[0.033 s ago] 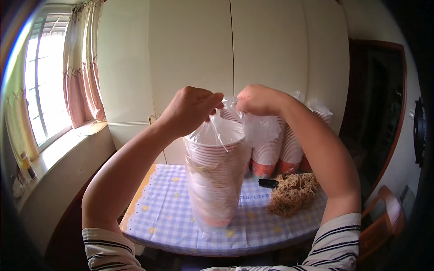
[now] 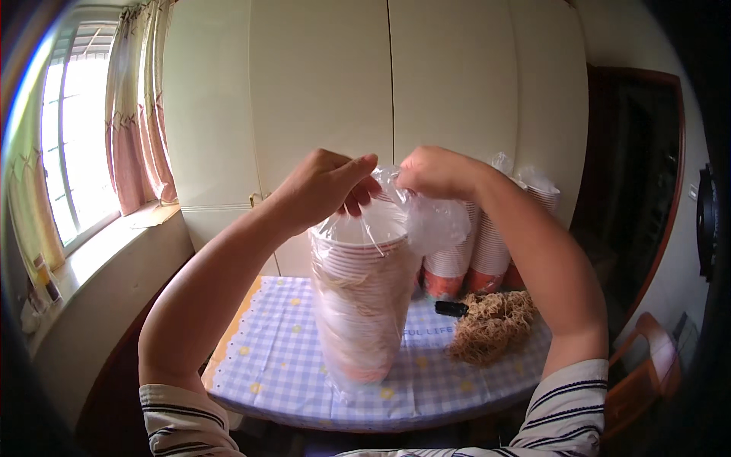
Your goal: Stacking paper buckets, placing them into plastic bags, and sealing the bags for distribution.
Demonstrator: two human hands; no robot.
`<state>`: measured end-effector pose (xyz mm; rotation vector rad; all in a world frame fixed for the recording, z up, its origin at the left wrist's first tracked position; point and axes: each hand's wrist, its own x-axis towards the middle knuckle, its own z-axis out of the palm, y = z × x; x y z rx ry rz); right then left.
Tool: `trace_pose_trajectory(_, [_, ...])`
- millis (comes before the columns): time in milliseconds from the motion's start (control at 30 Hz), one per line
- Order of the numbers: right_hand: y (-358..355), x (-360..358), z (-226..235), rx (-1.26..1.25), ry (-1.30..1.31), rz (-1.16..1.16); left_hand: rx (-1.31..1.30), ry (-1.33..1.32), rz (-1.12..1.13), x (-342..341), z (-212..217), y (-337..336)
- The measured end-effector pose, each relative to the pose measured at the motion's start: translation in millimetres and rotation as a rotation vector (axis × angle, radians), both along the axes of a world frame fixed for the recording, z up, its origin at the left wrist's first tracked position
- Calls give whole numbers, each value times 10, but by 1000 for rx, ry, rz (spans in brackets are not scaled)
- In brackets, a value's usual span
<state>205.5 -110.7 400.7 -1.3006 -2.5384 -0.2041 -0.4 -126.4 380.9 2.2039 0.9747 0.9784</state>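
Clear plastic bag [image 2: 365,305] w/ stacked paper cups [image 2: 358,266]: left hand [image 2: 324,186] & right hand [image 2: 434,171] pinched its mouth at 12 o'clock (no visible shift); more bagged cups [image 2: 487,259] at 2 o'clock.

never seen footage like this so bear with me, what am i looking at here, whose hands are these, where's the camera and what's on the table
There is no machine: a person wears a wide-angle camera on the head, looking down, so walls curve near the rim. The left hand and right hand both pinch the top of a clear plastic bag wrapped round a tall stack of paper cups. It stands on a table with a blue checked cloth. Behind it are more bagged cup stacks, a tan heap of string-like fibres and a small black object.
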Motion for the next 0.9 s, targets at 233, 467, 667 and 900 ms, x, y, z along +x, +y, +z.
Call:
trace_pose_trajectory(233, [-61, -77, -480, -104, 386, 540, -695, -308, -245, 86, -59, 270])
trace_pose_trajectory(467, [-408, -589, -915, -650, 631, 289, -516, -178, -121, 54, 19, 245])
trace_pose_trajectory(667, [-333, -323, -684, -688, 370, 270, -100, 594, 62, -179, 404, 258])
trace_pose_trajectory(900, [-76, -128, -506, 255, 358, 181, 1265, 1021, 358, -141, 435, 631])
